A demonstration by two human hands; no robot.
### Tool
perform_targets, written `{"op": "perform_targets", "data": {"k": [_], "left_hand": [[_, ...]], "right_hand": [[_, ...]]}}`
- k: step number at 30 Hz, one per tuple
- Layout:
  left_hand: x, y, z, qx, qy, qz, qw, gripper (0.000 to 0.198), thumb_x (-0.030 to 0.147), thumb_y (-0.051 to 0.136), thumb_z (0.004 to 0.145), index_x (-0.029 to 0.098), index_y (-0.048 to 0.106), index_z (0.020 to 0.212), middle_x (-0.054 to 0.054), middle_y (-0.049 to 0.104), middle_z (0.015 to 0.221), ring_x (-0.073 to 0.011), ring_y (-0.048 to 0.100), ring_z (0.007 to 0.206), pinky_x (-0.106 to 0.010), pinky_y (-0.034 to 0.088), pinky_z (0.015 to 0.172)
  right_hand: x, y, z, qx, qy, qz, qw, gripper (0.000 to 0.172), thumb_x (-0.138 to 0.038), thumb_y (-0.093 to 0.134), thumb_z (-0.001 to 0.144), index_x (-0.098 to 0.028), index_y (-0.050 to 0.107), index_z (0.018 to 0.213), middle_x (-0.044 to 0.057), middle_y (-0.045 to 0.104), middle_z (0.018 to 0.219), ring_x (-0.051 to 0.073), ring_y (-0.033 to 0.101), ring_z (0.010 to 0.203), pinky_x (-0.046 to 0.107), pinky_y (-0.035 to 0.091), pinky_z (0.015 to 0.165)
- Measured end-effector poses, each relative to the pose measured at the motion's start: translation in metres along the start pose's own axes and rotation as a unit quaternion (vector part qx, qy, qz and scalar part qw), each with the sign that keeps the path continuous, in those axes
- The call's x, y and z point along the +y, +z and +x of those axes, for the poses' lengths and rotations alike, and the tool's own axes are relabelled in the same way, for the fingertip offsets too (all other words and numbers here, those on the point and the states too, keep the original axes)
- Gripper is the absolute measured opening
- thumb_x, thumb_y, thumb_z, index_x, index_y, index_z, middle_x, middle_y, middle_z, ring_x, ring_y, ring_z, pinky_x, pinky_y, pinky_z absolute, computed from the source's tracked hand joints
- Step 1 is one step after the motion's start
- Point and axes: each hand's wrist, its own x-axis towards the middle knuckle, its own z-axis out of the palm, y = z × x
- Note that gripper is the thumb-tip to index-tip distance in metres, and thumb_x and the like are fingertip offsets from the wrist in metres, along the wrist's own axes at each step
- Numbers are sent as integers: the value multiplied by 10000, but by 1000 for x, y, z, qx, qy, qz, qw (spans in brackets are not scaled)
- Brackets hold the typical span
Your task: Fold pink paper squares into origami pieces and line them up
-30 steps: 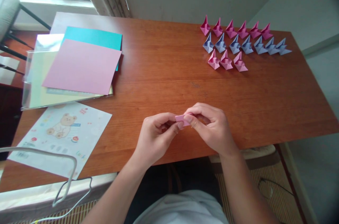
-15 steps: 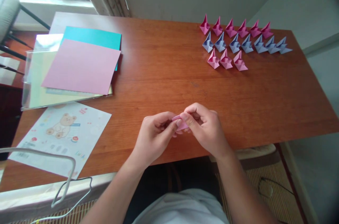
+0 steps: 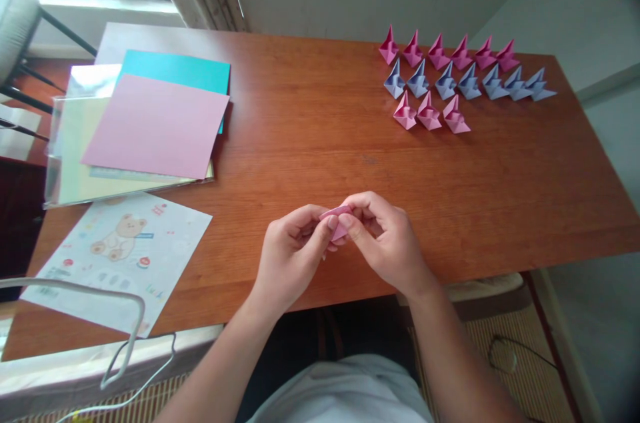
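A small folded piece of pink paper (image 3: 340, 231) is pinched between both hands above the front part of the table. My left hand (image 3: 295, 246) grips its left side, thumb on the near face and fingers behind. My right hand (image 3: 383, 236) pinches the right side in the same way. The fingers cover much of the paper, so its full shape is hidden. Farther back on the right stand rows of folded paper figures: dark pink ones (image 3: 437, 53), blue-grey ones (image 3: 445, 81) and lighter pink ones (image 3: 429, 113).
On the left of the wooden table (image 3: 300, 136) lie a pink sheet (image 3: 160, 126), a turquoise sheet (image 3: 180, 69) and a clear plastic sleeve (image 3: 67, 176). Nearer is a bear-print sheet (image 3: 120, 263), crossed by a pale bent bar (image 3: 100, 287). A chair (image 3: 17, 29) stands at the far left.
The folded pink paper has turned between my fingers and shows more of its near face and upper edge. Both hands have barely moved. The view has shifted slightly.
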Motion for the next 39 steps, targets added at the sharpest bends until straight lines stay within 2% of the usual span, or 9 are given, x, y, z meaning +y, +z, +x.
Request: {"op": "perform_targets", "data": {"k": [4,9,15,17,19,21,29,34,39], "left_hand": [[2,0,1,-41,-11,-13,999,227,359,784,859,141,725,829,-32,734,713,-117,661,630,-177,502,542],[2,-1,1,-30,-18,-3,999,247,365,798,843,141,706,792,-34,724,681,-121,655,605,-184,499,534],[3,-4,-2,-44,40,121,991,273,379,594,980,154,735,913,-45,746,742,-146,676,632,-218,532,572],[2,-7,-3,10,106,254,961,196,305,588,976,181,738,952,-36,760,806,-141,675,654,-218,522,594],[-2,-10,-4,78,179,374,907,124,226,618,944,206,729,995,-40,763,925,-157,691,755,-233,528,661],[-8,-14,-5,97,241,437,861,144,172,612,937,212,719,1024,-57,741,1009,-182,691,868,-267,541,751],[-24,-30,-10,-37,381,505,774,266,53,570,944,155,662,1172,-112,724,1182,-232,648,1061,-359,559,964],[-25,-33,-9,-46,392,512,763,266,75,586,949,127,655,1202,-114,737,1181,-255,649,1045,-388,588,918],[-25,-33,-7,-39,390,504,770,234,86,594,953,130,666,1171,-96,742,1150,-247,649,1011,-387,595,882]], "right_hand": [[1,-4,0,-10,4,0,1000,122,-342,619,988,-230,661,1012,15,733,843,155,690,737,266,551,641],[3,-5,3,4,-1,-10,1000,149,-373,623,987,-240,683,1013,15,750,885,155,690,755,268,539,649],[5,-11,5,17,-53,-93,994,173,-300,578,1014,-249,743,1024,24,733,911,172,674,827,299,515,708],[5,-12,5,6,-59,-119,991,146,-277,606,1002,-253,750,1005,17,738,894,168,671,799,297,507,696],[6,-12,5,-13,-71,-150,986,131,-246,618,996,-248,747,981,15,744,897,167,669,805,301,506,726],[8,-9,7,-29,-92,-199,975,130,-233,617,997,-239,737,948,19,743,891,179,649,820,322,498,770],[15,5,6,23,-146,-330,932,175,-259,562,1020,-220,701,921,78,682,902,230,579,885,389,482,842],[15,-7,-3,10,-197,-312,929,133,-180,578,1003,-207,704,970,57,652,887,197,587,846,353,505,830],[14,-16,-10,-59,-221,-346,910,209,-213,613,999,-179,704,1184,60,678,934,192,582,849,335,515,804]]}}
